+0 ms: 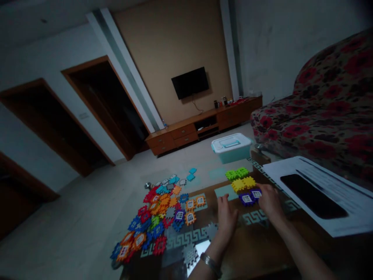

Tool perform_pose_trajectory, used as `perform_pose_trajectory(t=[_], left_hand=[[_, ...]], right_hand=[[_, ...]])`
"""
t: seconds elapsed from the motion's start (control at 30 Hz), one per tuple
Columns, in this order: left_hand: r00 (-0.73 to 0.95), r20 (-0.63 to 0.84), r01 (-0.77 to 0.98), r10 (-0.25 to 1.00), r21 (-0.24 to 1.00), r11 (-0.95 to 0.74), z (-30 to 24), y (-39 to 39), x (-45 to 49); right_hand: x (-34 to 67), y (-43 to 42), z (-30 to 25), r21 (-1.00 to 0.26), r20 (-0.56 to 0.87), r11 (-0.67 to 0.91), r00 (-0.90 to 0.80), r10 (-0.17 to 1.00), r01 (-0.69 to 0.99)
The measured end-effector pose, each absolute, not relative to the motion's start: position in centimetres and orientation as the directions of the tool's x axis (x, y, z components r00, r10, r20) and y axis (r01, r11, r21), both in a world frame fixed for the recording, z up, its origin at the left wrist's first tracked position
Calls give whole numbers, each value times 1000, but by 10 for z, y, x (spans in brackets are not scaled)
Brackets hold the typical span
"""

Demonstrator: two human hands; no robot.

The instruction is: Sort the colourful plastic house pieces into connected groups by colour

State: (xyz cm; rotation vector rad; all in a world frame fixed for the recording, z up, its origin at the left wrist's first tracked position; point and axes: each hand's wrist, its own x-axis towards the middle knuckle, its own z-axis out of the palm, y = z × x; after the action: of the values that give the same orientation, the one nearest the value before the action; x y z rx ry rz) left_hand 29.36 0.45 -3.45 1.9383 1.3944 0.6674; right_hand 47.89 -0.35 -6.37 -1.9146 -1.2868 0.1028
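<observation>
Two purple interlocking plastic building tiles (246, 199) with white window inserts lie side by side on the glass-topped table. My right hand (270, 201) grips the right-hand purple tile (256, 194) at its outer edge, its fingertips partly hidden. My left hand (227, 214) is to the left of the purple pair, apart from it, with fingers extended, thumb apart and nothing visible in it. Beyond the purple pair lie joined yellow tiles (243, 184), and farther back joined green tiles (237, 173).
A large pile of mixed tiles (163, 202) spreads across the table's left side. Grey tiles (190, 254) lie near my left wrist. At right, a black phone (313, 196) and a pen (310, 179) rest on paper sheets (344, 217). A lidded teal box (233, 149) stands beyond the table.
</observation>
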Motion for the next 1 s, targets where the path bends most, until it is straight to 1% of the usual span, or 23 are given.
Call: perform_pose_trajectory(t=[0.07, 0.1, 0.13, 0.2, 0.27, 0.33, 0.37, 0.43, 0.53, 0.6, 0.7, 0.8, 0.93, 1.0], left_hand=[[271, 126, 676, 954, 681, -282, -26, 3, 247], [248, 151, 727, 957, 624, -287, -20, 2, 221], [204, 153, 788, 967, 560, -255, -14, 3, 193], [66, 121, 896, 990, 430, -112, -1, 5, 139], [-68, 54, 957, 996, 286, 50, 9, 7, 92], [-163, 1, 969, 987, 188, 160, 12, 7, 56], [-189, -18, 968, 982, 166, 190, 11, 6, 43], [-201, -42, 964, 979, 169, 205, 4, 4, 26], [-142, -54, 969, 988, 197, 150, -11, -2, 17], [-84, -40, 974, 996, 207, 90, -18, -7, 16], [-9, -27, 970, 1000, 243, 15, -20, -15, 16], [17, -24, 955, 1000, 295, -9, -17, -20, 15], [-1, 36, 937, 999, 350, -11, -14, -15, 13], [-41, 93, 910, 995, 415, -2, -11, -3, 14]], right_hand=[[448, 2, -57, -654, 367, -99, 428, 826, 750], [428, 4, -54, -648, 379, -50, 379, 844, 760], [406, 6, -51, -639, 390, 12, 311, 867, 769], [360, 8, -46, -611, 393, 159, 122, 911, 776], [315, 10, -42, -586, 351, 271, -62, 934, 763], [276, 12, -40, -574, 296, 319, -172, 939, 754], [259, 13, -39, -572, 275, 329, -203, 940, 751], [231, 18, -40, -575, 247, 329, -225, 943, 749], [199, 25, -44, -569, 235, 309, -209, 949, 762], [182, 28, -47, -543, 228, 292, -197, 954, 787], [165, 28, -47, -483, 178, 231, -163, 970, 844], [158, 24, -44, -440, 151, 175, -119, 981, 881], [165, 17, -40, -455, 230, 226, -131, 964, 861], [173, 16, -40, -480, 290, 265, -133, 948, 837]])
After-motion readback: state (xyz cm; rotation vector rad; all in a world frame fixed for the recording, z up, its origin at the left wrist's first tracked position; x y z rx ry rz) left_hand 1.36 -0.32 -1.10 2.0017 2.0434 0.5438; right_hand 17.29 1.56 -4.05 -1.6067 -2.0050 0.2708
